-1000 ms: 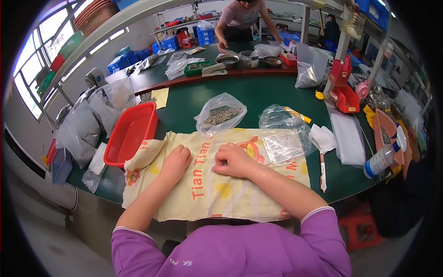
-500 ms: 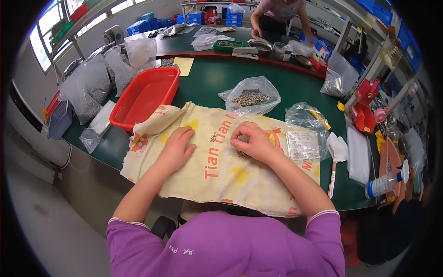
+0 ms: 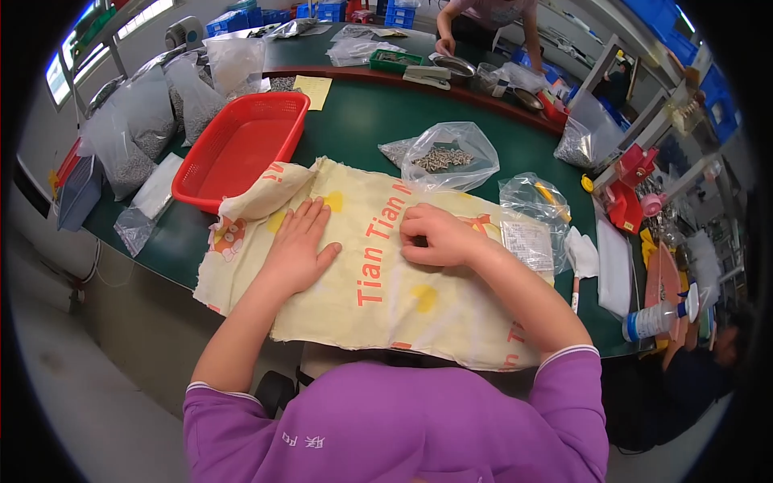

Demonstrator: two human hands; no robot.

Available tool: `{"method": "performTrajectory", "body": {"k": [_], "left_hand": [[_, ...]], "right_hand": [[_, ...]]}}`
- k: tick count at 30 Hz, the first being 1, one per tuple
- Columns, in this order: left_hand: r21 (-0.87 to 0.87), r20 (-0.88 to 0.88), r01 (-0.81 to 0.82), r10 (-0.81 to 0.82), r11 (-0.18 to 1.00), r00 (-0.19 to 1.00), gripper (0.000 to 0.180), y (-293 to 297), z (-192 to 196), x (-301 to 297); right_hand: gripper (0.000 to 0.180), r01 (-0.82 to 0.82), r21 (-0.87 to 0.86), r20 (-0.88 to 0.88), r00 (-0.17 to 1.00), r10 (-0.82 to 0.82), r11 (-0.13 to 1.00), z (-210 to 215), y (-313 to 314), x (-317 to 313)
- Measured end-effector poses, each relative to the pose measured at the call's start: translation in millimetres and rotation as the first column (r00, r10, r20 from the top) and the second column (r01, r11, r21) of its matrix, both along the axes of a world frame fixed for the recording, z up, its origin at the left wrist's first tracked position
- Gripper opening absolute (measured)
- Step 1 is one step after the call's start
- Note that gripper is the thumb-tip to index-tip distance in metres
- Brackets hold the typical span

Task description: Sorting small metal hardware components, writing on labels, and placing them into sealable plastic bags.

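Green table (image 3: pixel 354 129) in a busy workshop, and a yellow cloth (image 3: pixel 378 282) is spread over its near edge (red print, cartoon patches). Left hand (image 3: pixel 296 249) lies flat on the cloth, fingers spread open. Right hand (image 3: pixel 435 236) is curled, fingertips pinching at the fabric. Red basket (image 3: pixel 241 149) touches the cloth's far left corner, and a clear bag (image 3: pixel 443 153) of small parts sits just behind.

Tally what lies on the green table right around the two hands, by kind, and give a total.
Yellow printed cloth: 1, under both the left hand and the right hand
Red plastic basket: 1
Clear plastic bags just beyond the cloth: 2, one with small grey parts, one by the right wrist
Total: 4
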State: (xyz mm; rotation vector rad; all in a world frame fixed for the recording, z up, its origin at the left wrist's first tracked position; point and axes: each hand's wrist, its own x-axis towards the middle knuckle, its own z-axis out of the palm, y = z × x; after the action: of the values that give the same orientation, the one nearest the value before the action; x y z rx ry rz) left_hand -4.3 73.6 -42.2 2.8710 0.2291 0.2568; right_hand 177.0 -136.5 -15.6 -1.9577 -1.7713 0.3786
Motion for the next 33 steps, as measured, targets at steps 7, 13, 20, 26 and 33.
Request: {"method": "performTrajectory", "body": {"k": [7,13,20,26,33], "left_hand": [[-0.026,0.048,-0.026,0.027,0.999,0.998,0.061,1.5,-1.4,-0.2],[-0.172,0.223,0.249,-0.209,0.953,0.952,0.056,-65.6,24.9,-16.3],[-0.024,-0.014,0.300,-0.300,0.954,0.954,0.066,-87.7,10.5,-31.1],[0.016,-0.119,0.321,-0.317,0.947,0.941,0.074,-76.0,20.6,-46.2],[-0.471,0.315,0.476,-0.363,0.742,0.877,0.042,-82.5,13.9,-56.6]], "right_hand": [[0.018,0.205,0.169,-0.201,0.965,-0.169,0.964,-10.4,-43.5,-14.4],[0.023,0.317,0.287,-0.029,0.946,-0.323,0.904,-8.9,-44.0,-31.3],[0.034,0.119,0.290,0.149,0.974,-0.168,0.949,2.7,-84.1,-71.2],[0.044,0.047,0.056,0.034,0.998,-0.049,0.997,5.8,-168.1,-86.6],[0.018,0.218,0.196,-0.251,0.954,-0.166,0.956,2.9,-169.9,-63.9]]}}
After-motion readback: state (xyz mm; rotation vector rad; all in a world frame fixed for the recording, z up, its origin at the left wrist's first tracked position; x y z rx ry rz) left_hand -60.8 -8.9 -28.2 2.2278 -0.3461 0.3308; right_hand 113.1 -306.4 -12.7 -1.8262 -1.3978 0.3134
